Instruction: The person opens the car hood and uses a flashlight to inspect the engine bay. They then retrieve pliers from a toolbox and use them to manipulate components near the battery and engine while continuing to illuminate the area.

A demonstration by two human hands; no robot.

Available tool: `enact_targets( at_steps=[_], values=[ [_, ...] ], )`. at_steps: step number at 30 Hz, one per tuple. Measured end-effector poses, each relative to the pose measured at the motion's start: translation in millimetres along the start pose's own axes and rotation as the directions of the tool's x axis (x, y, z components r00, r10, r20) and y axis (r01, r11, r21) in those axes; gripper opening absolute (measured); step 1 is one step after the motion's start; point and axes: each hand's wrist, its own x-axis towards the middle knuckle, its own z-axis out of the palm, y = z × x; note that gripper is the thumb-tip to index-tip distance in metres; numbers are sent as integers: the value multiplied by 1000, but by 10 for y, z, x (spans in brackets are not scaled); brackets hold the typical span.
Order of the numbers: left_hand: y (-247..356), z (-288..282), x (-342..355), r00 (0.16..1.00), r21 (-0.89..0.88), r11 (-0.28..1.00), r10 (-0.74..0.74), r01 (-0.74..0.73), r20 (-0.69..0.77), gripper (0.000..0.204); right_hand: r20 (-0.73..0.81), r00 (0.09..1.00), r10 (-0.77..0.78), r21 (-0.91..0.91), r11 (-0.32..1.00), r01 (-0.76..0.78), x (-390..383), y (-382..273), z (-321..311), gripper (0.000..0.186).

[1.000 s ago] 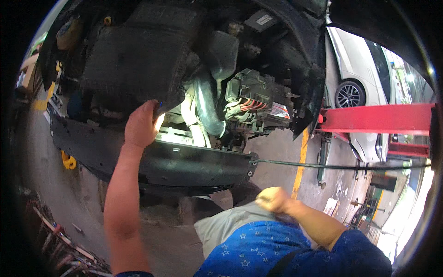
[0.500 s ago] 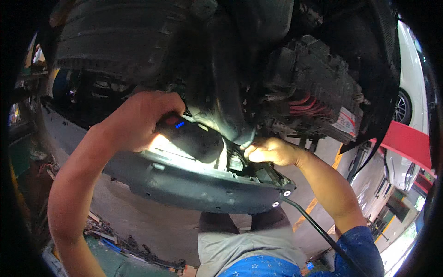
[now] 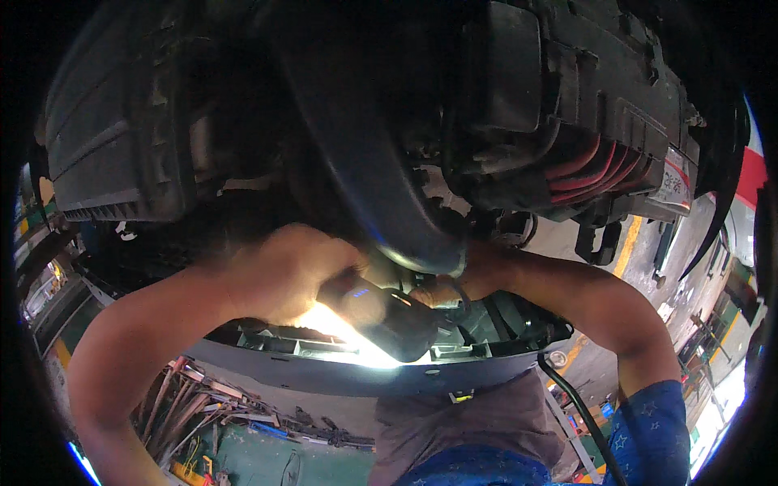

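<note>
My left hand [image 3: 308,271] is closed on a black work light [image 3: 381,320], whose glow falls on the pale-lit inner edge of a dark front panel [image 3: 324,366] in the engine bay. My right hand [image 3: 450,287] reaches in just under the curved end of a black hose [image 3: 365,186], its fingers curled beside the light; what they grip is too hidden to tell. A black box [image 3: 592,105] with red cables [image 3: 587,174] sits above my right arm, and a dark ribbed housing [image 3: 113,138] lies above my left arm.
A black rod [image 3: 583,413] runs down from the panel's right end past my body. Piled long tools and parts [image 3: 194,405] lie at lower left. A red and pale shape [image 3: 750,174] shows at far right, and a yellow floor line [image 3: 626,247] runs behind the bay.
From one second ago, both hands have moved into the bay below the hose; the right rose from beside my waist. The view has moved closer over the engine, and the light has tilted.
</note>
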Motion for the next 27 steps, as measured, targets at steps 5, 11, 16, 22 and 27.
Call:
enact_targets(
  at_steps=[5, 11, 16, 22, 27],
  values=[
    [-50, 48, 80, 995, -67, 994, 80, -84, -61, 36, 45, 998, -54, 76, 996, 50, 115, 285, 51, 36],
    [60, 36, 142, 998, 79, 996, -41, 38, 40, 23, -133, 969, -208, 287, 928, 238, 112, 311, 135, 44],
    [-173, 241, 84, 993, 104, 990, -104, 98, 61, 26, -161, 951, -265, 270, 915, 301, 124, 187, 130, 50],
    [-63, 41, 159, 987, 125, 990, -80, 63, 139, 19, -132, 916, -379, 445, 803, 396, 253, 386, 211, 52],
    [-17, -230, -36, 988, 347, 936, -100, 53, 119, 27, -183, 933, -309, 247, 904, 348, 249, 357, 257, 51]
  ],
)
